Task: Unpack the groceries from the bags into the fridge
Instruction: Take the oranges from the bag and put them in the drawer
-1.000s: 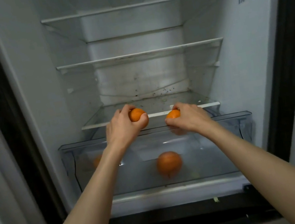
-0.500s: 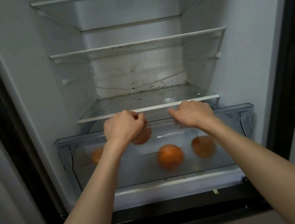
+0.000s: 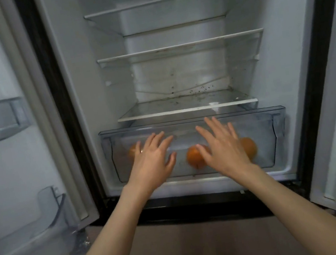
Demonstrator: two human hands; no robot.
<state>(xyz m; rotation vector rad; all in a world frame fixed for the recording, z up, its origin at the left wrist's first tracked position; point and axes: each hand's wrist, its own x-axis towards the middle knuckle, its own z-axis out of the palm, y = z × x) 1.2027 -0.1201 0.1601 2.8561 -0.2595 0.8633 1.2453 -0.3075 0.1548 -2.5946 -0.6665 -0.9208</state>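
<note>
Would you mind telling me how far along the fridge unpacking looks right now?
Done: three oranges show through the clear drawer at the bottom. In hand: nothing; the left hand and right hand are open and spread in front of the drawer. Left: the glass shelves above are bare, and no bags are in view, so the remainder is unknown.

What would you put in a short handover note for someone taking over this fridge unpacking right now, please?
Left hand: open, fingers spread, holding nothing, in front of the clear crisper drawer.
Right hand: open and empty too, in front of the same drawer.
Oranges: three show through the drawer front, one at the left, one in the middle, one at the right; the hands may hide more.
Done: those oranges are in the drawer, which sticks out from under the lowest shelf.
Left: push the drawer in, then fetch more groceries; no bags are in view. The shelves hold nothing.
</note>
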